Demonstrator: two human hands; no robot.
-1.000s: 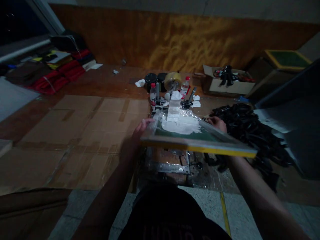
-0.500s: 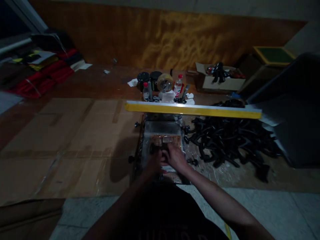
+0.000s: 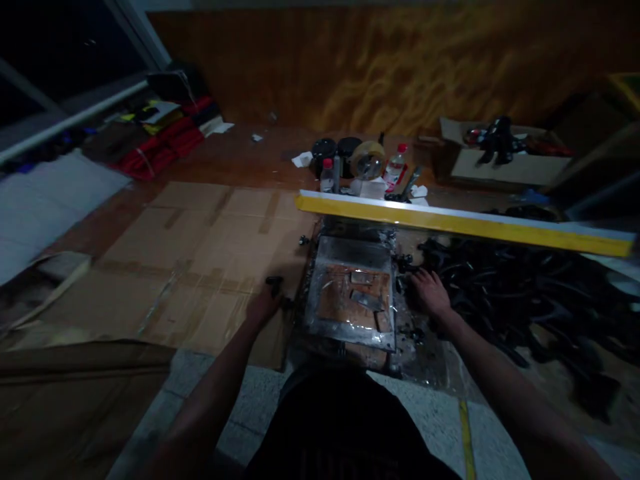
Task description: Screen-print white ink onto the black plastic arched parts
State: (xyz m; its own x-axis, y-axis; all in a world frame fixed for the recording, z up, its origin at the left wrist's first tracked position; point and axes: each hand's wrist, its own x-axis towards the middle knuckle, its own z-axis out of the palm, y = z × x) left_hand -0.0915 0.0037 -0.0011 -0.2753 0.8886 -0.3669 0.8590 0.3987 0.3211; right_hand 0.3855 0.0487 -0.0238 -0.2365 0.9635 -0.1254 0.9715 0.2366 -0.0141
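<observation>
While left hand [image 3: 265,307] pinched black piece [image 3: 273,282] over cardboard [image 3: 200,240], right hand [image 3: 431,293], loosely spread, lay at edge of black pile [image 3: 480,267]; piece not yet released, many apparently remaining.

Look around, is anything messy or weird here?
Yes, a bit. The black parts by the right hand look messiest: they lie jumbled in a heap, pointing every which way. White scraps also lie beside the right bottle, like litter. It's dim, but I can't see any spill.
</observation>
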